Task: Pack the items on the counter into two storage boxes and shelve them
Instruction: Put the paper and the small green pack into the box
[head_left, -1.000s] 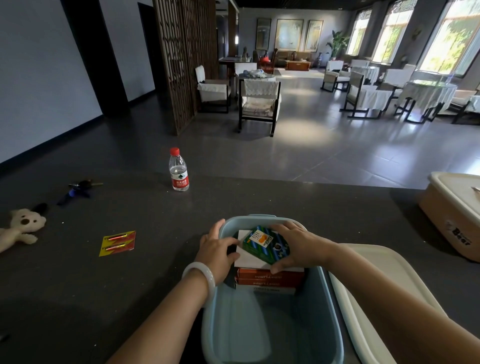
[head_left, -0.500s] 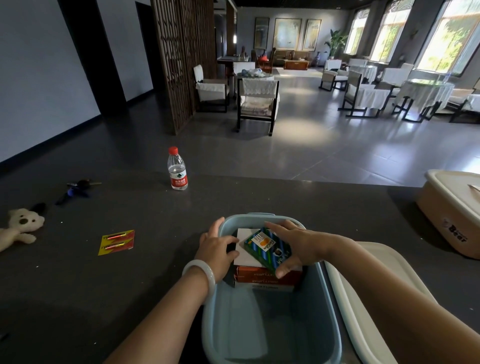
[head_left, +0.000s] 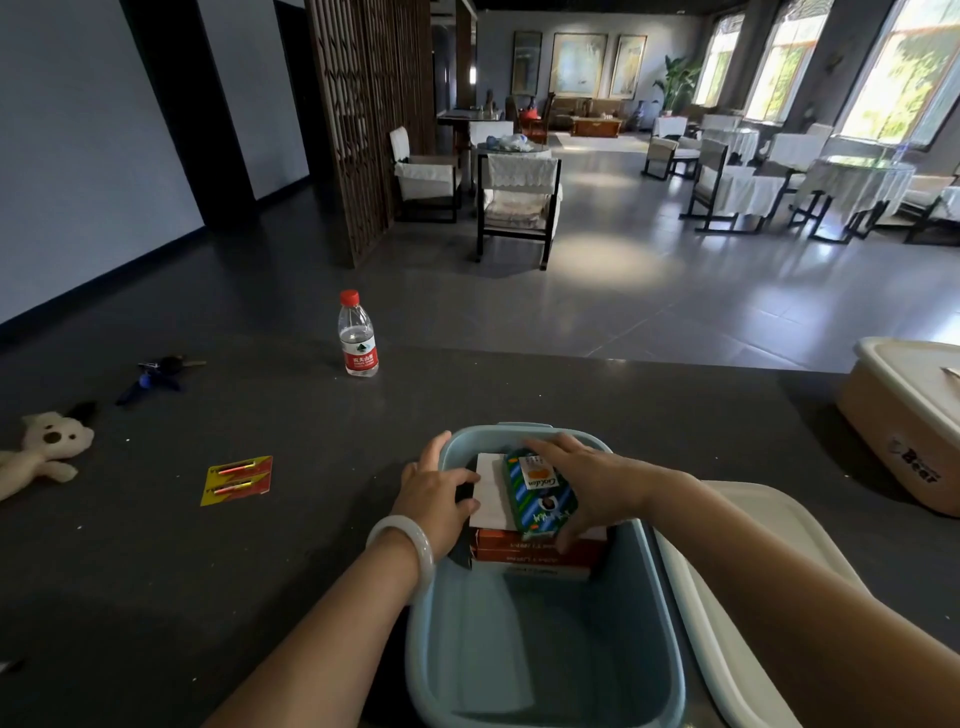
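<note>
Inside the far end of the light blue plastic storage box (head_left: 545, 649), a green striped packet (head_left: 540, 493) lies on a flat white box (head_left: 491, 488), on top of a pile of orange boxes (head_left: 535, 551). The right hand (head_left: 592, 483) bends over the packet and holds it, fingers at its far end, thumb at its near end. The left hand (head_left: 434, 493) lies nearly flat, fingers touching the white box's left edge, holding nothing. The packet looks light, smooth and a bit squashy, so I think it could slip. Hold its two short ends softly. The boxes look stiff and easy to hold by their sides.
</note>
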